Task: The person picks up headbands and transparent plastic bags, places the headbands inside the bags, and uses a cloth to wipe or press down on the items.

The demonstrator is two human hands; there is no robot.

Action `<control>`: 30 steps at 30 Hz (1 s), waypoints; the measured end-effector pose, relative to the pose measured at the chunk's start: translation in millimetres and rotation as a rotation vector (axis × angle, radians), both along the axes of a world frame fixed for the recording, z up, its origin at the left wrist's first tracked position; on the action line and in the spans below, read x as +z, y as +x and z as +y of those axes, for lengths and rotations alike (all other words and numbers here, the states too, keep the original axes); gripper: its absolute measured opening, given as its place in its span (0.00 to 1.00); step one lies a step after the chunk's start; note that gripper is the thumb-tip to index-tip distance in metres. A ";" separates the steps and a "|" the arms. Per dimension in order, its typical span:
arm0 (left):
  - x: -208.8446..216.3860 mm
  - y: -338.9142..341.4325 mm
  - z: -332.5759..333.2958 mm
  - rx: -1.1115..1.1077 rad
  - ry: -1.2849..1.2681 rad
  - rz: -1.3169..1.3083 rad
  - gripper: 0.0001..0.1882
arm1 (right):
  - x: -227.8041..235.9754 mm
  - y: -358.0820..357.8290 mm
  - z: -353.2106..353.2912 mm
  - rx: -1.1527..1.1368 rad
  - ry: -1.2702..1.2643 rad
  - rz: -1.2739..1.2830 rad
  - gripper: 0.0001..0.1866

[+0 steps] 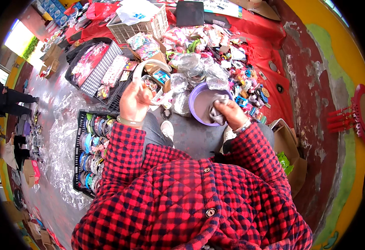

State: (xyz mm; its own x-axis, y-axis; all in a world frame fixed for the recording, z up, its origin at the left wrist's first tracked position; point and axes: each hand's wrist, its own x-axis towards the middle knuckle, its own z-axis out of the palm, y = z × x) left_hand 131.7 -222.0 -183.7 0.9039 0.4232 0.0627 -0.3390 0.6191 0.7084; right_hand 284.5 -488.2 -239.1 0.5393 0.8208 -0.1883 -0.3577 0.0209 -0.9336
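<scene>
My left hand [134,102] is closed around a white curved headband [152,63], whose arc rises above my fingers. A wet-looking grey cloth [218,109] is gripped in my right hand [231,113]. The cloth hangs at the right inner side of a purple basin [192,109] holding murky greyish water. The basin stands on the floor between my feet, a little beyond them. Just past my left hand sits a small box [165,86] with little packaged items.
A black crate [80,137] packed with rows of colourful headbands stands at my left. Ahead lie a houndstooth-patterned box [97,68], a beige plastic crate [137,30] and a heap of small accessories [249,85] on red cloth. An open cardboard box [293,146] is at my right.
</scene>
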 end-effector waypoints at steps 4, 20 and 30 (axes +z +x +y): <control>-13.5 -1.9 -15.1 -0.062 0.346 0.083 0.12 | 18.1 -3.7 -1.9 -0.134 0.263 0.449 0.15; -24.1 16.8 -82.0 -0.274 0.901 0.018 0.08 | 49.7 -29.5 9.3 0.325 0.488 0.361 0.21; -35.0 18.0 -88.7 -0.403 1.010 -0.075 0.11 | 26.4 -47.1 15.8 -0.001 0.383 0.480 0.12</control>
State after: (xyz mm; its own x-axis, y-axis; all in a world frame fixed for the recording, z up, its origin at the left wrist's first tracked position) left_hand 149.7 -310.7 -218.7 0.9439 -0.1815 0.2760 -0.3055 -0.1619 0.9383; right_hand 237.4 -472.4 -212.8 0.4681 0.8778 -0.1022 -0.7365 0.3236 -0.5940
